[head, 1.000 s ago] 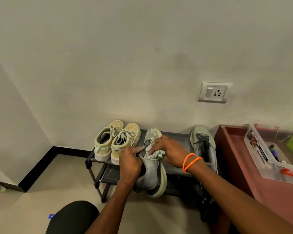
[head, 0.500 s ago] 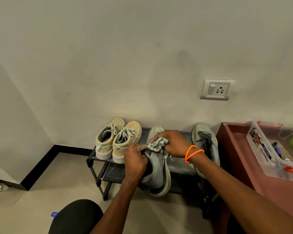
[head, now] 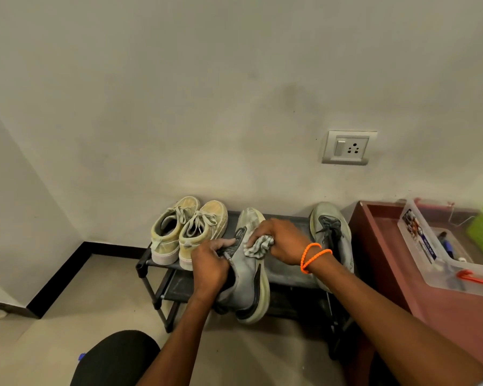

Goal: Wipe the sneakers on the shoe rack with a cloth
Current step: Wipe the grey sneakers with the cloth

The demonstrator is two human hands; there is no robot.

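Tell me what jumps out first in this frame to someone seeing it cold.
Dead centre, the left hand grips a grey sneaker hanging over the front edge of the black shoe rack, while the right hand, orange bands at its wrist, presses a bunched cloth onto it. A yellowish pair sits on the rack's left end, the matching grey sneaker at its right. Above right, a wall socket stands out.

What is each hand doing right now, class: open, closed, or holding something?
Left hand: closed, holding the grey sneaker at its collar.
Right hand: closed, holding the bunched cloth against that sneaker.
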